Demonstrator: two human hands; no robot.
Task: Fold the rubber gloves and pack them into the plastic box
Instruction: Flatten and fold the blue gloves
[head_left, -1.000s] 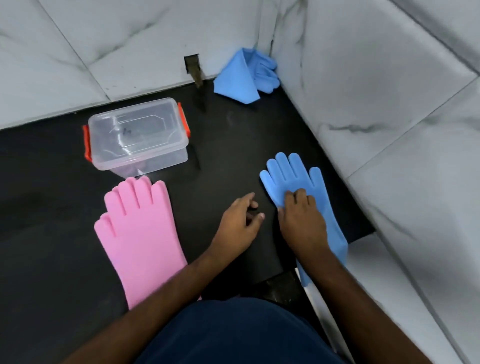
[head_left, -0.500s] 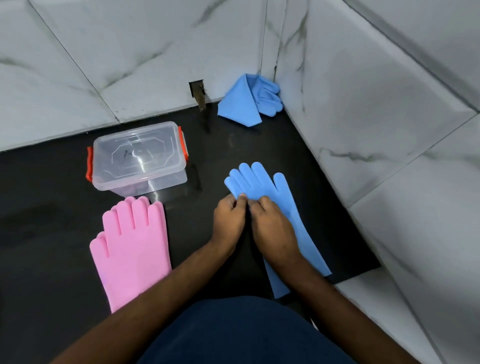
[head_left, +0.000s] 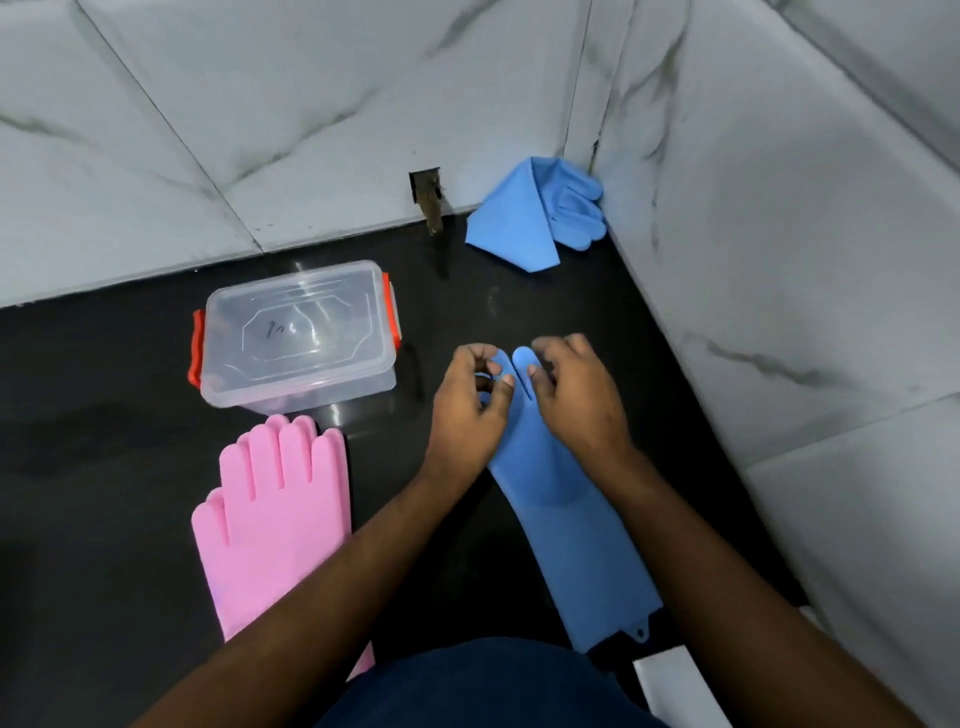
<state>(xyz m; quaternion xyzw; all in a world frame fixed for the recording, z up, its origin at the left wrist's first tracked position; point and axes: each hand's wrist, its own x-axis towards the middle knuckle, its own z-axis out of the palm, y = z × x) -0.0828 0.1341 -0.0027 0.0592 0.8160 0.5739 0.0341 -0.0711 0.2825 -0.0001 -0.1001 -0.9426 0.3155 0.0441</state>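
Blue glove (head_left: 566, 499) lies flat before me, my left hand (head_left: 467, 410) and right hand (head_left: 576, 400) pinching its fingers, just starting. Pink glove (head_left: 275, 514) unfolded; box (head_left: 296, 338) lidded, apparently empty.

Both hands cover most fingers of the blue glove (head_left: 561, 499). An arm hides the pink glove's (head_left: 270, 519) cuff. Marks on the box (head_left: 296, 338) lid are unreadable.
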